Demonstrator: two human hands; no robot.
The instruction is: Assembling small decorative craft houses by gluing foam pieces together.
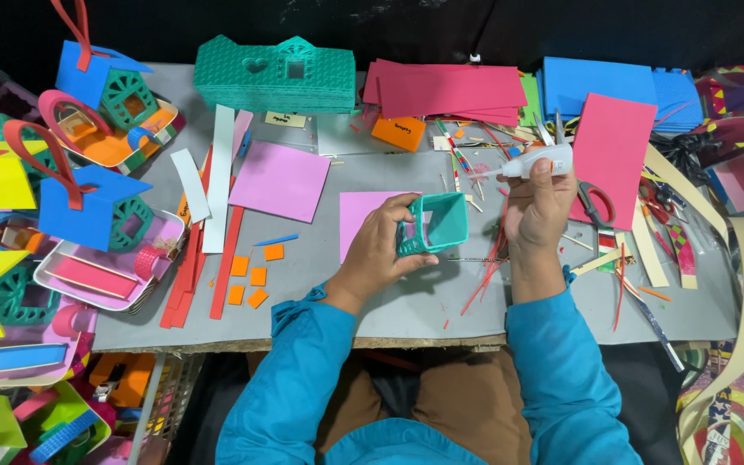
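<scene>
My left hand (pixel 382 244) grips a small teal foam box frame (pixel 435 223) with open sides, held just above the grey work board (pixel 406 301). My right hand (pixel 539 205) holds a white glue bottle (pixel 541 160), its nozzle pointing left, a little above and to the right of the teal frame. A pink foam square (pixel 356 215) lies under the left hand. Both sleeves are bright blue.
A teal foam house stack (pixel 275 76) and pink sheets (pixel 451 90) lie at the back, blue sheets (pixel 604 82) at the back right. Scissors (pixel 596 205) lie beside my right hand. Finished foam houses (pixel 96 215) crowd the left. Orange squares (pixel 251 275) and red strips (pixel 189 275) lie on the board.
</scene>
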